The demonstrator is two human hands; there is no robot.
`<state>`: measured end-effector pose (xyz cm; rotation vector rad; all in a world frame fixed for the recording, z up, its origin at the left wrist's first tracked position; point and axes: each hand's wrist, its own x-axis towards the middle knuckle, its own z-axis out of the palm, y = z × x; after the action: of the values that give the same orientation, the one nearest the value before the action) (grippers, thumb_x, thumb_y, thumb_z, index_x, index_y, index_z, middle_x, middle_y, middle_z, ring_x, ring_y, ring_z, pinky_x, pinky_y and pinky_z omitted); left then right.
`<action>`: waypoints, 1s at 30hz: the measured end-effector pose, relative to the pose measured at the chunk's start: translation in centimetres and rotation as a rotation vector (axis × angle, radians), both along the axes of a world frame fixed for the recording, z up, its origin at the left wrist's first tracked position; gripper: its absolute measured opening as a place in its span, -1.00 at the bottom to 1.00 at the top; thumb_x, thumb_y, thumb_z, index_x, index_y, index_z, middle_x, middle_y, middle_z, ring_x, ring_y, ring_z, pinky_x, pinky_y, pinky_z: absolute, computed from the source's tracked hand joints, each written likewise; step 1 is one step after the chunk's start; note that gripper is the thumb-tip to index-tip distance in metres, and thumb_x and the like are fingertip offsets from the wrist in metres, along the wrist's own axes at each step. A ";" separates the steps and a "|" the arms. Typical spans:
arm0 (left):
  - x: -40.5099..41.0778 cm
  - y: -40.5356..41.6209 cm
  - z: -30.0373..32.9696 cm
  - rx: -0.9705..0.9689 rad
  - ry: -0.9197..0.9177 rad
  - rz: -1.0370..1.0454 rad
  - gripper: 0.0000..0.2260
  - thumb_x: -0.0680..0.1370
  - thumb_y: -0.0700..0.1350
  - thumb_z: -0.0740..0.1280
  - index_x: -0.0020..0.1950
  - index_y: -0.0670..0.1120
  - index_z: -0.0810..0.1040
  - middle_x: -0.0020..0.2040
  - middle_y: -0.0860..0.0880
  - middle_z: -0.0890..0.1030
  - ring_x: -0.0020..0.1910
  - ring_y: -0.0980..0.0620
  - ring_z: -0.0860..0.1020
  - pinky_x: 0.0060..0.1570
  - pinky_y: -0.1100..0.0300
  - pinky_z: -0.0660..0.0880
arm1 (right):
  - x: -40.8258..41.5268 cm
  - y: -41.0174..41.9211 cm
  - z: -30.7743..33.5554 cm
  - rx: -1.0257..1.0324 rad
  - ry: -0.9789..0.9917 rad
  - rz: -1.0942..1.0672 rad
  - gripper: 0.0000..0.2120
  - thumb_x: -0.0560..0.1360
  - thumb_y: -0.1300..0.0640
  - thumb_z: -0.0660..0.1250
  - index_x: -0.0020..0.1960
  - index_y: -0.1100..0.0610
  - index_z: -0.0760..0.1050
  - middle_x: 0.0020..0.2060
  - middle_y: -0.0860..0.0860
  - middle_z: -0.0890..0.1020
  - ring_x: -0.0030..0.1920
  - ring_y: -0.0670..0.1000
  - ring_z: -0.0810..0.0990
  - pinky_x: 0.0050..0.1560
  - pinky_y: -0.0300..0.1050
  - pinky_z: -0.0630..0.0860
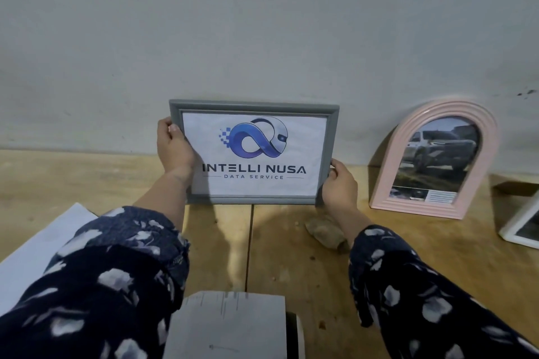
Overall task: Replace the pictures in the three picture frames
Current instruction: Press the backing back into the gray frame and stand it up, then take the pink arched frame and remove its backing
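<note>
A grey rectangular picture frame (331, 137) stands upright on the wooden table against the wall, showing a white sheet with a blue logo and the words INTELLI NUSA DATA SERVICE. My left hand (175, 146) grips its left edge near the top. My right hand (339, 185) grips its lower right corner. A pink arched frame (484, 154) with a photo of a car leans on the wall to the right. The corner of a white frame (517, 229) lies flat at the far right edge.
A wooden table (291, 265) runs along a grey wall (262, 23). A small stone (325, 232) lies below my right hand. A white sheet (38, 239) lies at the left. Printed paper (230, 326) lies at the near edge.
</note>
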<state>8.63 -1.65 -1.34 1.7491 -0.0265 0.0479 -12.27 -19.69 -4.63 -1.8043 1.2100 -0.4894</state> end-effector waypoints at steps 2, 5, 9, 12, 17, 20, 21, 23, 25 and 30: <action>0.0 -0.3 0.3 0.009 0.009 -0.041 -0.79 0.68 -0.15 0.01 0.17 -0.12 0.41 0.00 -0.05 0.47 -0.06 0.02 0.41 -0.30 0.34 0.31 | 0.1 -0.1 -0.4 -0.014 -0.041 -0.072 -0.63 0.64 0.23 0.03 0.37 0.09 0.41 0.19 0.13 0.57 0.08 0.08 0.52 0.15 -0.01 0.50; 0.2 -0.9 0.4 0.033 0.041 -0.078 -0.73 0.69 -0.13 -0.01 0.28 -0.15 0.38 0.04 -0.03 0.45 -0.03 0.01 0.40 -0.16 0.26 0.28 | -0.1 -0.5 -0.5 -0.012 -0.057 -0.098 -0.65 0.64 0.23 0.05 0.36 0.09 0.43 0.22 0.11 0.56 0.17 0.11 0.52 0.18 -0.03 0.49; 0.0 -1.2 0.7 0.084 0.047 -0.094 -0.71 0.70 -0.12 -0.04 0.33 -0.15 0.34 0.06 -0.03 0.42 0.00 0.03 0.38 -0.12 0.29 0.25 | -0.2 -0.8 -0.4 0.009 -0.050 -0.085 -0.66 0.64 0.22 0.05 0.35 0.08 0.43 0.21 0.10 0.56 0.05 0.00 0.47 0.10 -0.10 0.47; -0.2 -1.2 0.9 0.160 0.065 -0.092 -0.70 0.70 -0.10 -0.06 0.36 -0.13 0.32 0.10 -0.05 0.44 0.04 0.01 0.40 -0.01 0.25 0.29 | -0.4 -1.1 -0.2 0.014 -0.052 -0.066 -0.66 0.64 0.21 0.06 0.36 0.08 0.42 0.20 0.08 0.56 0.02 -0.02 0.44 0.07 -0.14 0.43; -1.0 -1.5 1.6 0.342 0.062 0.076 -0.65 0.65 -0.10 0.10 0.44 -0.06 0.25 0.43 -0.09 0.29 0.38 -0.12 0.27 0.31 -0.09 0.25 | -1.1 -1.4 0.3 0.026 -0.083 -0.030 -0.65 0.62 0.19 0.08 0.36 0.01 0.41 0.05 0.03 0.62 0.00 0.05 0.58 0.12 -0.01 0.54; -3.2 -2.5 2.4 0.450 0.080 0.144 -0.56 0.61 -0.10 0.18 0.47 -0.09 0.17 0.46 -0.13 0.17 0.37 -0.18 0.21 0.28 -0.09 0.25 | -2.3 -1.4 1.1 0.018 -0.074 -0.016 -0.67 0.63 0.19 0.09 0.36 0.03 0.42 0.13 0.01 0.56 0.02 0.00 0.54 0.05 -0.13 0.48; -4.2 -3.0 2.6 0.481 0.072 0.150 -0.53 0.60 -0.09 0.21 0.47 -0.09 0.15 0.45 -0.14 0.16 0.36 -0.19 0.22 0.28 -0.08 0.25 | -3.1 -1.6 1.5 0.017 -0.073 -0.014 -0.68 0.64 0.19 0.10 0.35 0.04 0.42 0.16 0.02 0.55 0.02 -0.02 0.53 0.04 -0.17 0.45; -5.7 -4.0 2.9 0.540 0.033 0.129 -0.50 0.57 -0.09 0.24 0.46 -0.09 0.15 0.44 -0.14 0.17 0.34 -0.20 0.23 0.27 -0.07 0.26 | -4.3 -2.1 2.2 0.004 -0.061 0.002 -0.69 0.64 0.20 0.11 0.34 0.06 0.44 0.22 0.05 0.53 0.13 0.02 0.51 0.15 -0.14 0.44; -7.6 -5.7 3.2 0.577 -0.017 0.072 -0.49 0.54 -0.12 0.25 0.45 -0.08 0.16 0.43 -0.13 0.17 0.33 -0.20 0.24 0.25 -0.04 0.27 | -6.0 -3.1 2.9 -0.020 -0.052 0.000 -0.70 0.63 0.22 0.13 0.32 0.08 0.46 0.24 0.07 0.53 0.23 0.06 0.49 0.24 -0.09 0.42; -13.1 -10.9 4.0 0.581 -0.126 -0.136 -0.49 0.51 -0.18 0.27 0.44 -0.07 0.20 0.40 -0.14 0.19 0.32 -0.19 0.24 0.24 -0.04 0.26 | -10.0 -6.6 3.8 -0.070 -0.032 -0.059 -0.74 0.62 0.19 0.14 0.25 0.09 0.50 0.18 0.07 0.58 0.20 0.11 0.52 0.19 -0.04 0.45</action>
<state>-4.46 -12.56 2.65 2.3178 -0.2741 0.0541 -22.25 -26.26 -0.78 -1.8168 1.2405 -0.5987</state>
